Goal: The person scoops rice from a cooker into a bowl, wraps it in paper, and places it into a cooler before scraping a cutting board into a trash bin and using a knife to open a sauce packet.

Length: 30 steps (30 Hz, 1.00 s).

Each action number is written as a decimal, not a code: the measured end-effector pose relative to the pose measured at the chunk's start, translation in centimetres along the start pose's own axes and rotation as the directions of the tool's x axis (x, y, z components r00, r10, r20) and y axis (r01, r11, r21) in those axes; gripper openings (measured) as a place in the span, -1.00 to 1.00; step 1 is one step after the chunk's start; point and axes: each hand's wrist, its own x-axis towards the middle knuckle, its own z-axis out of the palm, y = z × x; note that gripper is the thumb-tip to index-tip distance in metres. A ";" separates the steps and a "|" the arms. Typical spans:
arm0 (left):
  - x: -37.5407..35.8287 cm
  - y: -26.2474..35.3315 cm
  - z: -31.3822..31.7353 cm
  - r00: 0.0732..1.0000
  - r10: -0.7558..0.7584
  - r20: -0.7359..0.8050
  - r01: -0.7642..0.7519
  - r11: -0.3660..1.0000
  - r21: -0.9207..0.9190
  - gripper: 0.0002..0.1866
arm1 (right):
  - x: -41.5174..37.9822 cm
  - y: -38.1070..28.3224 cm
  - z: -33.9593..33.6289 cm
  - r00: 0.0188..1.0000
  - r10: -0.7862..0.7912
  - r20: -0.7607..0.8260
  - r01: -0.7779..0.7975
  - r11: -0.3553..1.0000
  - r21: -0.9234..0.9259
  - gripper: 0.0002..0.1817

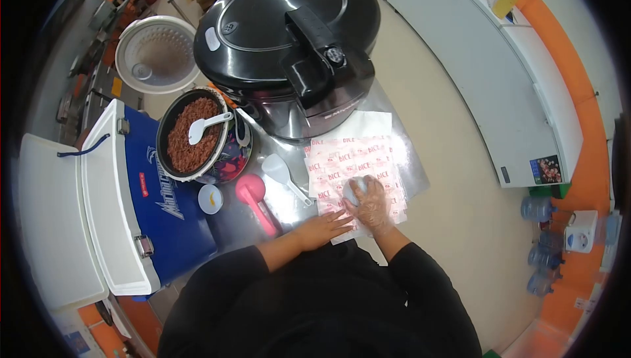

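Observation:
A stack of white wrapping paper (350, 161) printed in red lies on the metal table. My left hand (322, 230) rests flat on its lower left edge, fingers stretched out and holding nothing. My right hand (372, 208), in a clear plastic glove, curls round a pale rounded object (355, 190) on the paper; its kind and contents are hidden. Left of the paper lie a translucent white rice paddle (277, 169) and a pink scoop (253, 193). A pot of reddish-brown rice (187, 144) stands farther left, with a white rice paddle (204, 129) on the rice.
A large black-lidded cooker (263, 36) stands behind the paper on the metal table (411, 167). At left are an open blue cooler box (164, 193) and a small white dish (210, 199). A white perforated tub (158, 52) sits farther back. A white chest freezer (473, 55) is at right.

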 end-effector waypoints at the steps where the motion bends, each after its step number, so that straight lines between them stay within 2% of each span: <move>1: -0.3 -0.1 0.4 0.999 0.015 -0.044 -0.015 1.000 0.004 -0.22 | 0.2 -0.4 0.2 1.000 -0.022 0.015 0.022 1.000 -0.012 -0.36; 2: -0.5 -0.1 0.8 0.999 0.001 -0.046 -0.001 1.000 -0.006 -0.22 | 0.2 -0.7 0.2 0.999 -0.029 0.025 0.029 1.000 -0.001 -0.36; 4: 0.0 -0.5 1.3 0.999 0.031 -0.023 -0.029 0.996 0.082 -0.19 | 0.5 -1.1 -0.3 0.993 0.028 0.119 -0.016 0.995 -0.097 -0.36; 6: -0.1 -0.5 1.5 0.999 0.026 -0.048 -0.024 0.998 0.058 -0.20 | 0.6 -2.0 -0.5 0.991 0.023 0.135 -0.013 0.997 -0.073 -0.34; 8: -0.4 -0.5 1.5 0.996 0.023 -0.084 -0.019 0.999 0.050 -0.21 | 1.1 -3.3 -0.5 0.967 0.184 0.179 -0.138 0.961 -0.238 -0.33; 9: -0.4 -0.5 1.5 0.993 0.038 -0.111 -0.032 0.998 0.058 -0.23 | 1.9 -3.7 -0.5 0.972 0.159 0.174 -0.114 0.963 -0.242 -0.33; 11: -0.6 -0.3 2.2 0.987 0.041 -0.153 -0.032 0.998 0.062 -0.25 | 2.7 -4.9 -0.9 0.865 0.388 0.317 -0.317 0.914 -0.254 -0.22; 12: -0.4 -0.5 2.4 0.988 0.045 -0.149 -0.035 0.997 0.072 -0.27 | 2.3 -4.8 -0.8 0.873 0.371 0.318 -0.298 0.920 -0.255 -0.22; 14: -0.1 -1.1 2.7 0.985 0.042 -0.165 -0.026 0.995 0.094 -0.30 | 2.5 -4.5 -1.3 0.832 0.421 0.360 -0.378 0.907 -0.187 -0.11; 15: 0.0 -1.2 3.0 0.987 0.033 -0.156 -0.020 0.997 0.079 -0.31 | 2.6 -4.1 -1.7 0.842 0.402 0.359 -0.356 0.915 -0.190 -0.11; 17: 0.1 -1.0 2.8 0.986 0.009 -0.164 0.000 0.998 0.057 -0.33 | 4.6 -5.8 -6.1 0.694 0.386 0.607 -0.277 0.922 -0.270 -0.01; 18: -0.2 -1.0 2.4 0.992 0.009 -0.125 0.000 0.998 0.069 -0.35 | 4.0 -4.9 -5.2 0.697 0.373 0.613 -0.261 0.927 -0.268 -0.01; 20: -0.6 -0.9 2.2 0.996 0.003 -0.089 0.004 0.997 0.080 -0.38 | 2.5 -3.0 -3.4 0.838 0.156 0.523 -0.065 0.980 -0.189 -0.01; 24: -1.3 -0.6 2.0 0.995 -0.026 -0.097 0.029 0.999 0.027 -0.41 | 4.0 -1.3 -5.3 0.791 0.129 0.598 -0.126 0.991 -0.047 -0.06; 26: -1.4 -0.7 2.0 0.995 -0.044 -0.092 0.045 0.999 0.007 -0.42 | 5.0 0.3 -6.4 0.828 0.077 0.556 -0.249 0.938 0.240 -0.15; 27: -1.4 -0.8 2.4 0.994 -0.038 -0.105 0.038 0.999 -0.007 -0.39 | 4.3 3.2 -4.7 0.908 0.009 0.419 -0.191 0.899 0.395 -0.18; 29: -1.5 -0.7 2.6 0.993 -0.036 -0.115 0.033 0.999 -0.023 -0.37 | 5.2 4.7 -6.5 0.775 0.139 0.616 -0.551 0.626 0.552 -0.24; 30: -1.6 -0.5 2.6 0.991 -0.041 -0.128 0.038 0.999 -0.028 -0.37 | 5.6 4.8 -7.4 0.698 0.187 0.692 -0.688 0.443 0.574 -0.26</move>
